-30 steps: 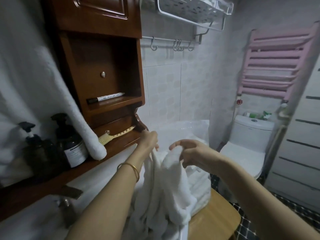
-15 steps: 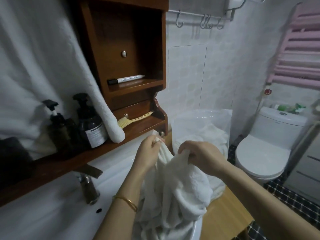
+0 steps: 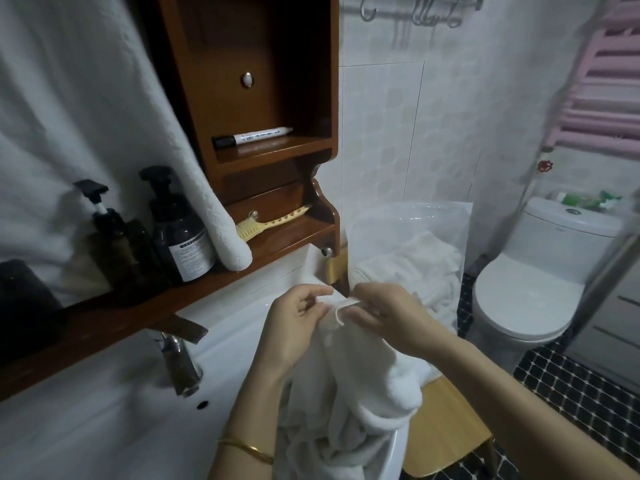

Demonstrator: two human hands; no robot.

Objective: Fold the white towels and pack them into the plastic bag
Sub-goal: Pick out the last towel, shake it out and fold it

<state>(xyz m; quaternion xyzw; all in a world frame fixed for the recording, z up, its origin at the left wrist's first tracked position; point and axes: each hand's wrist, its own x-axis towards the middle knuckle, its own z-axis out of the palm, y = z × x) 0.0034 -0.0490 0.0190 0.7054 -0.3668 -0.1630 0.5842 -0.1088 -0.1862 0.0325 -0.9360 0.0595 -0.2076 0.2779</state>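
Bathroom: we note white sink [image 3: 104,410], wooden shelf [image 3: 145,306], toilet [image 3: 526,299]. Left hand [image 3: 294,327] and right hand [image 3: 391,317] fingers pinch white towel [image 3: 353,403] edge; plastic bag [image 3: 415,251] behind.

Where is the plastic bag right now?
In the head view the plastic bag stands right of centre against the tiled wall, between the wooden cabinet and the toilet, just beyond both hands, with white towels inside.

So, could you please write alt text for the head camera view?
Both hands, left hand and right hand, pinch one edge of a white towel over a bathroom sink. Behind them, a clear plastic bag already holds white towels, beside a toilet.
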